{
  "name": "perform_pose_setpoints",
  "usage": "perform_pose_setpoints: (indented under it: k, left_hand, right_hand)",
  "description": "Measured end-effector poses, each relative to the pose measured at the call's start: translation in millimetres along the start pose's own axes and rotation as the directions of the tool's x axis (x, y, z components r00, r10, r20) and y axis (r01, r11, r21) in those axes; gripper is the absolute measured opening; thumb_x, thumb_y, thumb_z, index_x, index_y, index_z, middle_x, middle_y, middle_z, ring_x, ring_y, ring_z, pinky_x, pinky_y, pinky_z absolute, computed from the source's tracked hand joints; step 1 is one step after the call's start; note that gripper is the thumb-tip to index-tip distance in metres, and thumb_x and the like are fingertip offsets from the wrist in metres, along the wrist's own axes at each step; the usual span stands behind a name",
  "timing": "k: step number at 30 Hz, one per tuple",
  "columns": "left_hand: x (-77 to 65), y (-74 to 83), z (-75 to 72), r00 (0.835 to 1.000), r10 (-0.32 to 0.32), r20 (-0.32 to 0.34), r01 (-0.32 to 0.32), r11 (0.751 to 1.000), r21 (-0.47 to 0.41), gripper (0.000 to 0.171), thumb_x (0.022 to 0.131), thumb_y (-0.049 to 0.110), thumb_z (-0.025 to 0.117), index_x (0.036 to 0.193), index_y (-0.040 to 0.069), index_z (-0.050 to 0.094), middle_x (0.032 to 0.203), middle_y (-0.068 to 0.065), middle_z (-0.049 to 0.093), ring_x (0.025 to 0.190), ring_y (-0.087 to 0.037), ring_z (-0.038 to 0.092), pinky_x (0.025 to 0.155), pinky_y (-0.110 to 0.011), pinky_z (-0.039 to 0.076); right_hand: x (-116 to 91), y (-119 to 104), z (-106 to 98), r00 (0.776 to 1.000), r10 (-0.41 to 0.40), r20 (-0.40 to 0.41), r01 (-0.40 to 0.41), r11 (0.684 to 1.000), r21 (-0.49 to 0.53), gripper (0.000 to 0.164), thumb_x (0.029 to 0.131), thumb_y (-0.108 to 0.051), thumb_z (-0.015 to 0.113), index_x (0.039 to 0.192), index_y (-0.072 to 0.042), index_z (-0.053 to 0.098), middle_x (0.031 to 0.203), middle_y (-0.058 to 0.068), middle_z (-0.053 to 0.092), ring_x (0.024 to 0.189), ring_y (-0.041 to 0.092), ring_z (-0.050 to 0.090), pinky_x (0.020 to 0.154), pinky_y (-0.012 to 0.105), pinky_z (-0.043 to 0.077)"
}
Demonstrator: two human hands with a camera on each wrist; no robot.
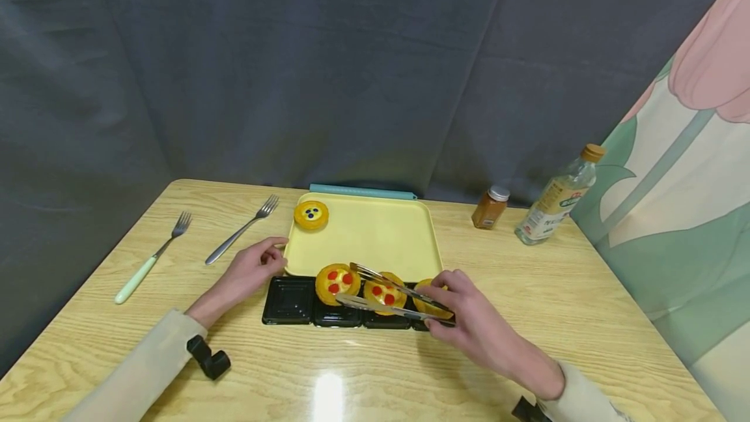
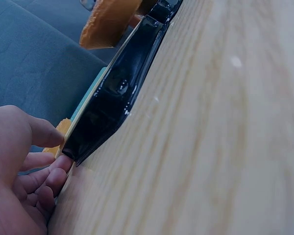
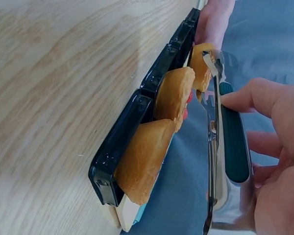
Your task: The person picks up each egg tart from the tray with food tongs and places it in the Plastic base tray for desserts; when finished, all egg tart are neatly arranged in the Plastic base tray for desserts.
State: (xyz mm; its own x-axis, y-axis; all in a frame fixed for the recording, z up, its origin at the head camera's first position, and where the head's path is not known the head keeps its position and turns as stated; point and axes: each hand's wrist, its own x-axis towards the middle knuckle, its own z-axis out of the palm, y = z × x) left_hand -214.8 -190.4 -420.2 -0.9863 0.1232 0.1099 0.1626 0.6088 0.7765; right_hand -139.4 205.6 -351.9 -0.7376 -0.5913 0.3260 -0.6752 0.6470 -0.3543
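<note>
My right hand [image 1: 469, 311] holds a pair of metal tongs [image 3: 233, 142] with dark green grips. At the left end of the tongs, their tips are around a tart [image 1: 328, 286] with red dots, raised over the black sectioned tray [image 1: 288, 301]. Another red-dotted tart [image 1: 383, 292] and a third tart [image 3: 144, 161], partly covered by the tongs and hand in the head view, sit in that tray to the right. My left hand [image 1: 258, 266] rests its fingertips at the left edge of the yellow tray [image 1: 375, 233], near the black tray's corner.
A tart with blue dots [image 1: 311, 215] lies in the yellow tray's far left corner. Two forks, one green-handled [image 1: 137, 279] and one all metal [image 1: 243, 230], lie on the left. A spice jar [image 1: 490, 207] and a glass bottle [image 1: 559, 200] stand at the back right.
</note>
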Motion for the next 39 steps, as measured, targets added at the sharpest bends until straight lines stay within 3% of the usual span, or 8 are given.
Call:
perform_pose_setpoints:
  k: [24, 39]
  left_hand:
    - [0.0, -0.1, 0.0, 1.0, -0.005, -0.004, 0.005, 1.0, 0.004, 0.045, 0.098, 0.017, 0.061, 0.14, 0.0, 0.054, 0.098, -0.007, 0.061, 0.084, -0.022, 0.051, 0.072, -0.035, 0.042]
    - [-1.6, 0.6, 0.0, 1.0, 0.008, -0.012, -0.008, 1.0, 0.0, 0.045, 0.098, 0.018, 0.062, 0.139, -0.001, 0.056, 0.097, -0.006, 0.061, 0.084, -0.021, 0.052, 0.071, -0.033, 0.043]
  right_hand:
    - [-5.9, 0.4, -1.5, 0.999, 0.033, 0.034, -0.03, 0.997, -0.066, 0.042, 0.08, -0.012, 0.081, 0.121, -0.006, 0.073, 0.103, -0.007, 0.052, 0.092, 0.011, 0.042, 0.072, 0.025, 0.044]
    - [-8.3, -0.5, -6.6, 0.998, 0.026, -0.063, -0.03, 0.998, -0.062, 0.047, 0.074, -0.012, 0.085, 0.12, -0.008, 0.073, 0.104, -0.007, 0.053, 0.094, 0.01, 0.042, 0.074, 0.027, 0.046]
